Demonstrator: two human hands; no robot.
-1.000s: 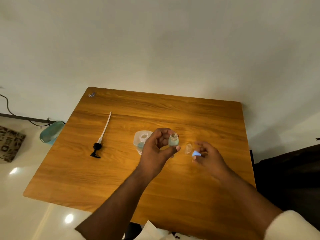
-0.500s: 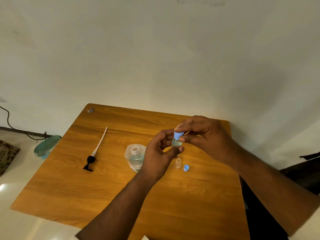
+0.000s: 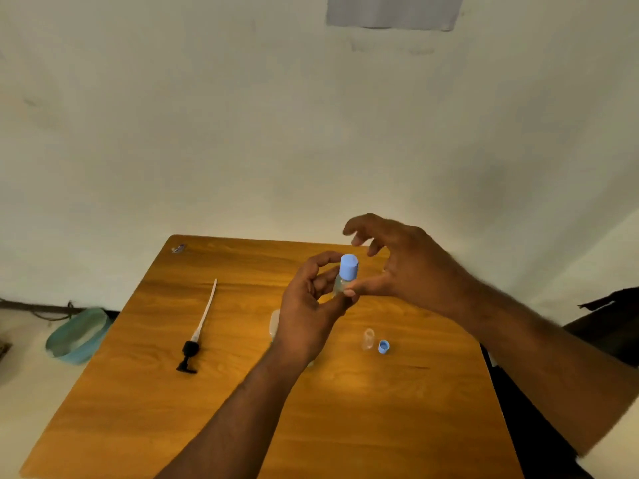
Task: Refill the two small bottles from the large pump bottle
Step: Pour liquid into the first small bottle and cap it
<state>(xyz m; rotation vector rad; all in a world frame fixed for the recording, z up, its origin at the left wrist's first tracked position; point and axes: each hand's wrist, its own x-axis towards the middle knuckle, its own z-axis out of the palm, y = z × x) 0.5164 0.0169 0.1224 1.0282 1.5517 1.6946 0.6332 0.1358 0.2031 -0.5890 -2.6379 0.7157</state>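
My left hand (image 3: 307, 305) pinches a small clear bottle (image 3: 340, 283) upright above the wooden table (image 3: 345, 409); a blue cap (image 3: 348, 266) sits on its neck. My right hand (image 3: 408, 267) hovers just right of the cap, fingers spread, thumb near the bottle's base. A second small clear bottle (image 3: 368, 338) stands uncapped on the table with its blue cap (image 3: 383, 346) beside it. The large pump bottle (image 3: 274, 323) is mostly hidden behind my left hand. Its pump head with long tube (image 3: 198, 335) lies on the table to the left.
A teal basin (image 3: 77, 335) sits on the floor left of the table. A small item (image 3: 178, 249) lies at the table's far left corner. A dark piece of furniture (image 3: 608, 316) stands to the right. The wall is right behind the table.
My right hand picked a blue cap off the table, brought it onto the held bottle, and has now let go with fingers spread. The view tilted upward.
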